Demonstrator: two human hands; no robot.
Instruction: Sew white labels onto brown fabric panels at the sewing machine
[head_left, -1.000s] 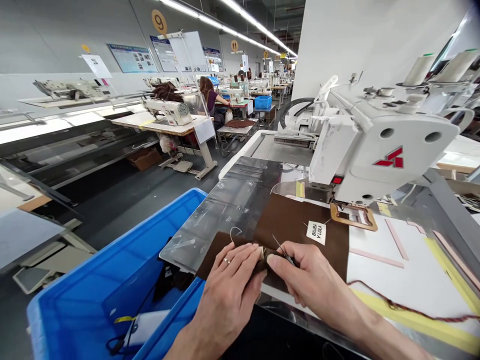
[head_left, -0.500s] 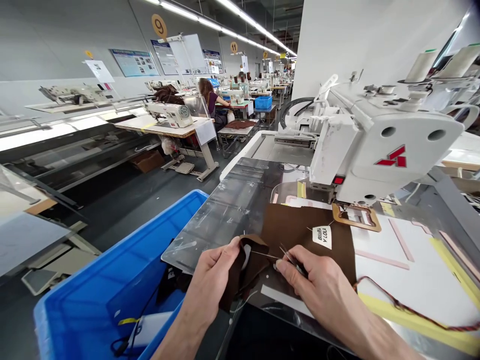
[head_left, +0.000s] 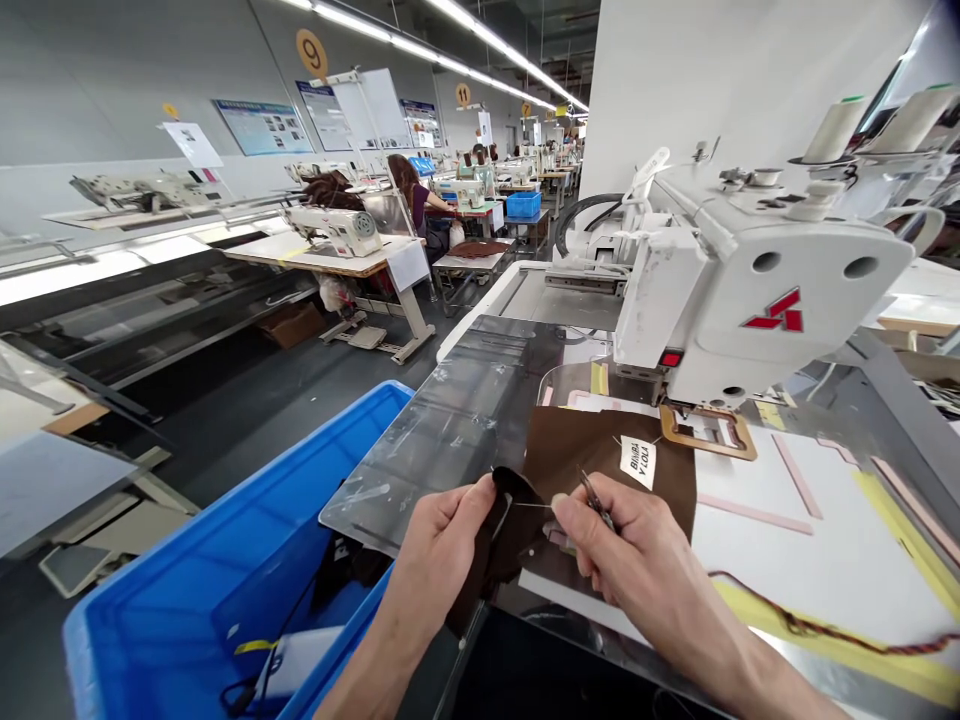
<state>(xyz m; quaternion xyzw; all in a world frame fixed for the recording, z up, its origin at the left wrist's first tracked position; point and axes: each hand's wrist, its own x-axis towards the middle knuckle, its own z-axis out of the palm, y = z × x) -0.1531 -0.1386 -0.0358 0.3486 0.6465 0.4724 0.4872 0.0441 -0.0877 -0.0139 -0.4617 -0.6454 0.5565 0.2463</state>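
Brown fabric [head_left: 566, 450] lies on the machine's table, with a white label [head_left: 638, 462] on it printed in black letters. My left hand [head_left: 439, 545] pinches a folded-up edge of this fabric between thumb and fingers, and a pale patch shows inside the fold. From the fold a light thread [head_left: 532, 505] runs taut to my right hand [head_left: 630, 540], whose thumb and forefinger pinch its end. That same hand also grips small metal thread snips [head_left: 592, 495], their tips pointing up and away. Its other fingers are curled and partly hidden.
A white sewing machine head [head_left: 780, 270] with a tan clamp frame [head_left: 709, 432] stands just beyond the fabric. At the lower left is a blue bin [head_left: 150, 610] holding dark pieces. A twisted cord [head_left: 832, 635] lies right on the taped white template [head_left: 757, 500].
My left hand has lifted and turned the fabric fold slightly rightward. My right hand has drawn a little nearer the fold, and the stretch of thread between the hands is shorter.
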